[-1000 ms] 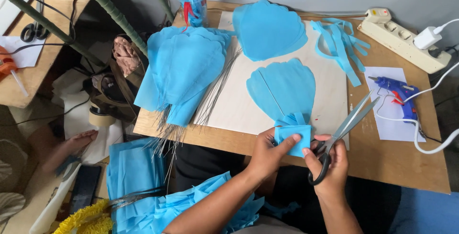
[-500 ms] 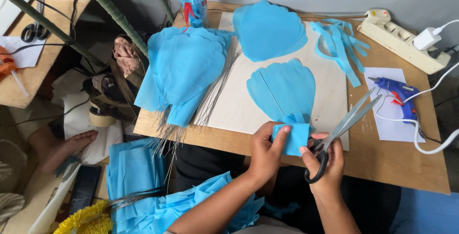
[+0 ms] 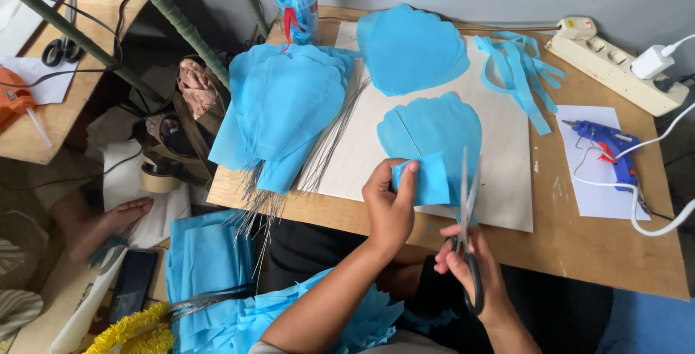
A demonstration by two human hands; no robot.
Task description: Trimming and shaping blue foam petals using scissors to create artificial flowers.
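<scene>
Right, I'm watching the left hand (image 3: 389,205) pinching a small folded blue paper piece (image 3: 427,179) at its left edge, thumb on top, fingers (image 3: 405,180) closed on it; it's hovering just over the near edge of the table (image 3: 579,253). The right hand (image 3: 470,271) is gripping scissors (image 3: 467,209) w/ blades slightly apart, tips pointing far, just right of the piece. I'm judging the paper as v. light, soft, floppy, easy to tear or crease, so I'm thinking hold close to the cut line, flat pinch, not by a loose corner. Counting now: 1 piece in hand, 1 shell-shaped petal (image 3: 434,126) lying beyond it, 1 more (image 3: 413,46) farther off, 1 stack of wired petals (image 3: 286,108) at left, 1 glue gun (image 3: 604,144) at right, 1 power strip (image 3: 615,64) at far right.
</scene>
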